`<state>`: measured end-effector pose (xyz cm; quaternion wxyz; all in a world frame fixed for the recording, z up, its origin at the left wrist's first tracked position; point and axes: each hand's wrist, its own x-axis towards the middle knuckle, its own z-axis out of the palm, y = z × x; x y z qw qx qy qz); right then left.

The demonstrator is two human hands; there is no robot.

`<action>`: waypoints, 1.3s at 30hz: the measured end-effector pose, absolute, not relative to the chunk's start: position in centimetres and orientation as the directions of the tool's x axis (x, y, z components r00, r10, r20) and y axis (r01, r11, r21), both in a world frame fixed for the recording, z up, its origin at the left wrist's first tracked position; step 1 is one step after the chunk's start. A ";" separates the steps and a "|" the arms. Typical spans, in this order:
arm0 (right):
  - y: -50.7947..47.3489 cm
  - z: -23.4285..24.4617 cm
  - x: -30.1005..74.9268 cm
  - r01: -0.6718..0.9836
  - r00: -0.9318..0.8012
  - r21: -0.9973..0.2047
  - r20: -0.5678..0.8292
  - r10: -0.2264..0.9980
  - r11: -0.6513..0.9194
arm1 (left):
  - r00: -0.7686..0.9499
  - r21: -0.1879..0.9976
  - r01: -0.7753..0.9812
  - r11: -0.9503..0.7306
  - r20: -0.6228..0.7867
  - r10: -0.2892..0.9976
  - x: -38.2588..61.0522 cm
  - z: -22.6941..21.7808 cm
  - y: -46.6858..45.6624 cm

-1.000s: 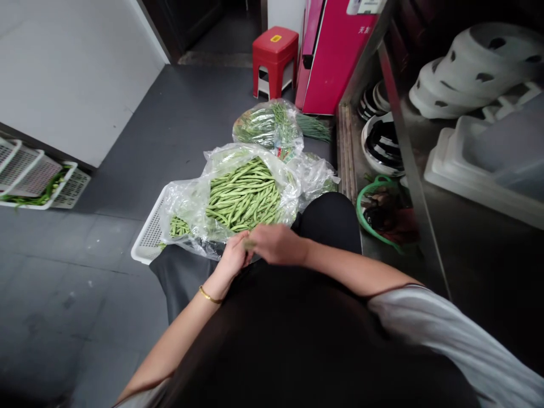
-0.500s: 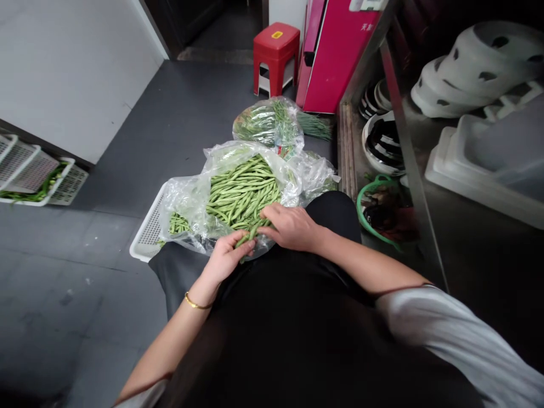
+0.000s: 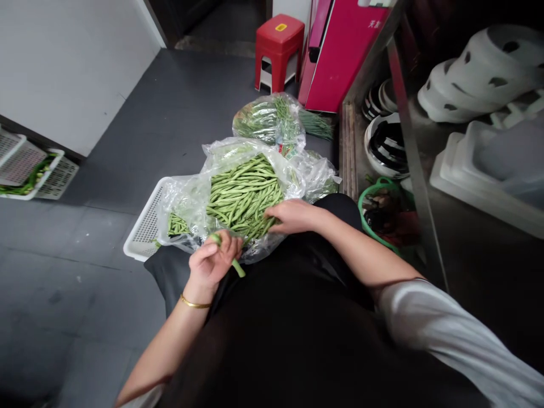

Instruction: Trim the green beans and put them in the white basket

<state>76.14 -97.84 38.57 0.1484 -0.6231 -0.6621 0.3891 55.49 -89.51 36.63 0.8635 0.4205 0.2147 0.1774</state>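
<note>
A heap of green beans [image 3: 244, 195] lies in an opened clear plastic bag [image 3: 187, 198] on a white slotted basket [image 3: 144, 229] in front of my knees. My left hand [image 3: 212, 262] is closed around a short piece of green bean [image 3: 236, 265], held over my dark lap just below the bag. A gold bangle sits on that wrist. My right hand [image 3: 293, 216] rests on the near right edge of the heap, its fingers curled onto the beans there.
A second bag of long greens [image 3: 267, 120] lies behind, near a red stool [image 3: 278, 48] and a pink cabinet [image 3: 344, 51]. A steel shelf on the right carries bowls [image 3: 385, 147], a green basket [image 3: 378, 212] and white trays [image 3: 484, 164]. More white baskets [image 3: 32, 173] stand at the left.
My left hand has drawn back from the heap toward my lap with a bean piece in it. My right hand moved from my left hand onto the heap's near edge.
</note>
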 end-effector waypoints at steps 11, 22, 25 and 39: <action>-93.4 34.5 75.9 0.954 -0.248 -0.188 -0.062 0.967 0.233 | 0.772 0.675 0.204 0.709 -0.557 0.308 55.8 35.4 -90.8; -102.8 34.1 72.2 0.777 -0.038 -0.555 0.427 0.903 0.295 | 0.710 0.596 0.210 0.775 -0.638 0.298 59.3 35.2 -91.8; -103.6 36.2 73.0 0.696 0.080 -0.696 0.319 0.944 0.176 | 0.680 0.682 0.177 0.709 -0.606 0.413 58.9 35.8 -92.0; -103.4 36.9 71.2 0.907 0.074 -0.417 0.025 0.997 -0.057 | 0.593 0.770 0.116 0.627 -0.560 0.578 59.2 34.4 -92.2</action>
